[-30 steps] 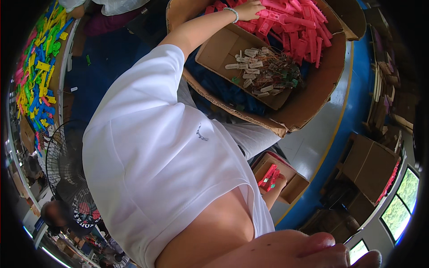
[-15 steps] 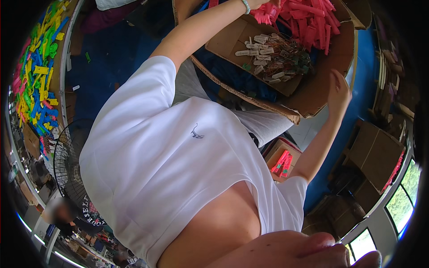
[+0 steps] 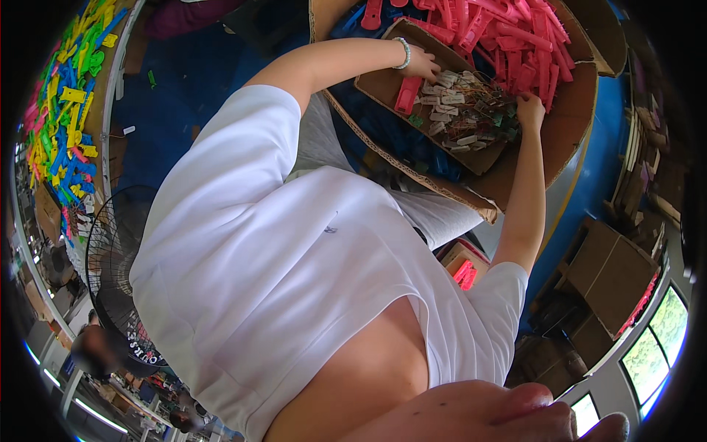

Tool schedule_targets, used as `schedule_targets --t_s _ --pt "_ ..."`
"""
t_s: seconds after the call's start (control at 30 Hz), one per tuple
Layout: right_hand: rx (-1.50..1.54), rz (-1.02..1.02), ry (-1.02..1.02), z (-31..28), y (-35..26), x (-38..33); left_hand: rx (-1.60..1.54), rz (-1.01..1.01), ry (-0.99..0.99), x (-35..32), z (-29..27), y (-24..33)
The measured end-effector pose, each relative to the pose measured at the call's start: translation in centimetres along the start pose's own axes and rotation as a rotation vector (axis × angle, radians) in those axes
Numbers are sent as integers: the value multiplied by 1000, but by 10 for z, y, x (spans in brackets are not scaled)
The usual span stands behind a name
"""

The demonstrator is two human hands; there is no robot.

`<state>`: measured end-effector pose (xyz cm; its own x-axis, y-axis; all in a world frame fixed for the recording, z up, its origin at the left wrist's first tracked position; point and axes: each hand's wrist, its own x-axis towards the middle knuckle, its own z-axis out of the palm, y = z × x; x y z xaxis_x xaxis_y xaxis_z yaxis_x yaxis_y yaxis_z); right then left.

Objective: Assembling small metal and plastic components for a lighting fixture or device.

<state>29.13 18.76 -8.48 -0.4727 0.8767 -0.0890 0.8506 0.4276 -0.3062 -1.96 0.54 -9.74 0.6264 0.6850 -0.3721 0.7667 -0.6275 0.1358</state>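
At the upper right of the frame, the left hand rests half-curled on a shallow brown cardboard tray of small beige tags, holding nothing visible. The right hand pinches among tags beside pink plastic clips; its grip cannot be told.

A shallow brown cardboard tray sits tilted inside a larger round cardboard bin. In it lies a loose heap of small pale tag-like pieces tangled with thin wire hooks, spread across the tray's middle and far end. One flat pink plastic clip lies alone on the tray's bare near end, lengthwise, just beside the heap. Behind the tray, a big pile of the same pink plastic clips is stacked every which way, spilling against the tray's far edge.
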Motion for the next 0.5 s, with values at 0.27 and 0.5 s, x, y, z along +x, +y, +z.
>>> schedule_targets --t_s 0.27,0.5 --pt "493 -92 233 -48 -59 -63 246 76 -31 -10 -14 5" --pt "322 -372 758 -113 -122 -103 409 -85 15 -66 -88 37"
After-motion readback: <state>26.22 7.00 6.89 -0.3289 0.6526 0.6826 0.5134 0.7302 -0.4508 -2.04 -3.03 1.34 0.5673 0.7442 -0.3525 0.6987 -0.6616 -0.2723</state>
